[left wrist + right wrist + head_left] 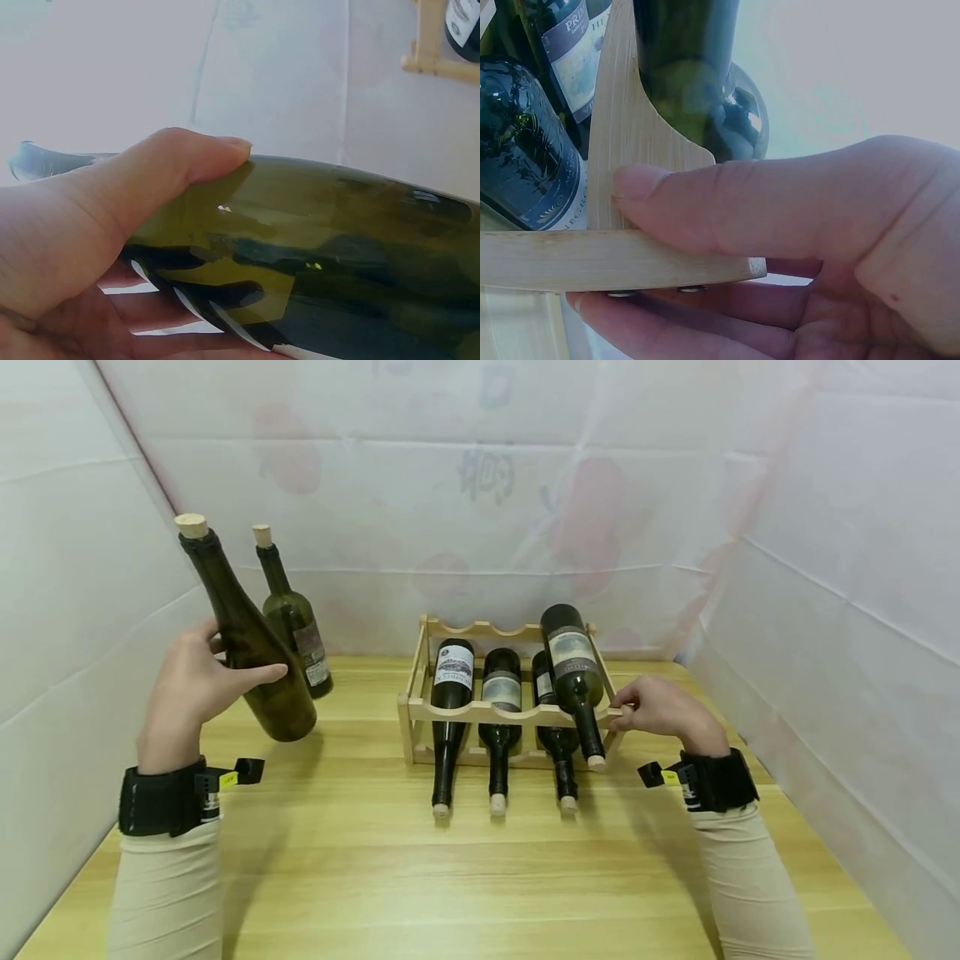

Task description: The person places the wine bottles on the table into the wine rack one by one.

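Observation:
My left hand point(187, 681) grips a dark green wine bottle point(251, 652) round its body, thumb across the near side. That bottle is tilted, its corked neck up and to the left, its base raised over the table. In the left wrist view the green glass point(337, 247) fills the space beyond the thumb. My right hand point(660, 710) pinches the right front corner of a wooden wine rack point(411, 727), thumb on top and fingers beneath in the right wrist view. One bottle point(573, 656) lies on the rack's upper tier at the right, its corked neck toward me.
Three bottles lie lower in the rack: a white-labelled one point(453, 681), a middle one point(501, 693) and a right one point(557, 735), necks pointing forward. Another corked bottle point(296, 627) stands upright behind the held one. White cloth walls point(375, 510) enclose the wooden table point(375, 877).

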### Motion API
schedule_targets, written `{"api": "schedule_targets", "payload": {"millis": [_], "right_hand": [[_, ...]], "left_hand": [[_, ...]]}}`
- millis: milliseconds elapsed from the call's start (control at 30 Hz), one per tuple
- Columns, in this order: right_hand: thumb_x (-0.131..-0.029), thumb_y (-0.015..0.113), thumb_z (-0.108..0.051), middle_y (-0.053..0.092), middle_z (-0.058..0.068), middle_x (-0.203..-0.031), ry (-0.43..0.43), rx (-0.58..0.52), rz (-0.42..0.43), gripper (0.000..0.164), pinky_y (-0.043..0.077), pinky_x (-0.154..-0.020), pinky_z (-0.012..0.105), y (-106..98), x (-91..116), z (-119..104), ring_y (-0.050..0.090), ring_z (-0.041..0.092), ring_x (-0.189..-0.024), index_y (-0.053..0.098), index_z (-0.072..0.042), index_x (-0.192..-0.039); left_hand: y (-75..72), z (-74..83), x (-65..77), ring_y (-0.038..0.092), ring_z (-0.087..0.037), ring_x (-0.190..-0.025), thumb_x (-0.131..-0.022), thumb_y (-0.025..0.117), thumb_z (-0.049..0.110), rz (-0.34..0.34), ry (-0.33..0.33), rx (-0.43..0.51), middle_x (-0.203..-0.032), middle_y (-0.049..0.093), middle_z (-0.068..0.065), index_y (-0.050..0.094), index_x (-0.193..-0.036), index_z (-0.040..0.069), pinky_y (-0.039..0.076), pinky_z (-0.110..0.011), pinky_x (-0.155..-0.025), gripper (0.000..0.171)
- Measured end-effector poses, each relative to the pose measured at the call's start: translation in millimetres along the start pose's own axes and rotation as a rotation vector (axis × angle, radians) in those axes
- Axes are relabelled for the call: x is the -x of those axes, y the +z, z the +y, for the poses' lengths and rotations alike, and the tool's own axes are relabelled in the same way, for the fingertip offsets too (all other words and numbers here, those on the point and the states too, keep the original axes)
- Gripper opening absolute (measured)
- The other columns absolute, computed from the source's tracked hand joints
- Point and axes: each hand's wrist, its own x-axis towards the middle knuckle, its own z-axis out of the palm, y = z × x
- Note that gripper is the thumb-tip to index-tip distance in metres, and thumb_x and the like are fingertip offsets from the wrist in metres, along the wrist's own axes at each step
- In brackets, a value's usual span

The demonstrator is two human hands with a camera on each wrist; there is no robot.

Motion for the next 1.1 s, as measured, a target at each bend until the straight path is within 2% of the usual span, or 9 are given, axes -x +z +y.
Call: {"api": "schedule_targets", "payload": {"millis": [167, 367, 533, 767, 967, 1100], "right_hand": [[-0.079, 0.076, -0.018, 0.065, -0.002, -0.076, 0.001, -0.01, -0.008, 0.011, 0.044, -0.059, 0.032, -2, -1, 0, 0.05, 0.014, -0.064, 0.075, -0.011, -0.087], [-0.079, 0.076, -0.019, 0.066, -0.003, -0.077, -0.005, -0.006, -0.008, 0.009, 0.045, -0.059, 0.032, -1, -2, -1, 0.051, 0.014, -0.065, 0.075, -0.012, -0.085], [-0.079, 0.076, -0.017, 0.066, -0.003, -0.077, 0.001, -0.013, -0.012, 0.008, 0.044, -0.06, 0.032, 0, 0, -2, 0.052, 0.014, -0.066, 0.074, -0.012, -0.084], [-0.079, 0.075, -0.016, 0.066, -0.002, -0.077, 0.0, -0.02, -0.009, 0.007, 0.044, -0.06, 0.032, -1, 0, -2, 0.05, 0.014, -0.065, 0.075, -0.011, -0.085], [-0.079, 0.075, -0.016, 0.065, -0.003, -0.076, -0.004, -0.019, -0.009, 0.007, 0.044, -0.059, 0.032, -1, 0, -4, 0.05, 0.014, -0.063, 0.075, -0.011, -0.084], [-0.079, 0.075, -0.016, 0.065, -0.004, -0.074, 0.001, -0.019, -0.011, 0.006, 0.043, -0.059, 0.032, 0, -1, -3, 0.05, 0.014, -0.064, 0.074, -0.012, -0.083]], "left_hand": [[2.3, 13.9, -1.5, 0.056, -0.036, -0.109, -0.065, 0.08, 0.055, 0.024, 0.022, 0.026, -0.123, 0.059, -0.019, 0.048, -0.129, 0.006, 0.045, -0.052, -0.083, 0.087], [6.4, 31.7, -5.0, 0.06, -0.03, -0.104, -0.066, 0.083, 0.046, 0.061, 0.107, 0.036, -0.12, 0.061, -0.015, 0.052, -0.128, 0.008, 0.049, -0.048, -0.082, 0.079], [11.6, 48.5, -9.8, 0.059, -0.031, -0.105, -0.067, 0.085, 0.038, 0.075, 0.193, 0.054, -0.121, 0.06, -0.014, 0.052, -0.133, 0.009, 0.049, -0.051, -0.084, 0.08], [17.7, 75.8, -15.7, 0.061, -0.024, -0.097, -0.066, 0.086, 0.036, 0.105, 0.266, 0.059, -0.114, 0.063, -0.01, 0.054, -0.126, 0.011, 0.048, -0.045, -0.082, 0.073], [23.8, 97.5, -22.1, 0.061, -0.026, -0.103, -0.066, 0.087, 0.03, 0.075, 0.31, 0.125, -0.117, 0.062, -0.011, 0.054, -0.127, 0.01, 0.048, -0.048, -0.087, 0.071], [33.2, 111.2, -28.6, 0.058, -0.029, -0.108, -0.068, 0.086, 0.021, 0.027, 0.381, 0.15, -0.118, 0.061, -0.012, 0.055, -0.126, 0.009, 0.046, -0.049, -0.092, 0.067]]}}
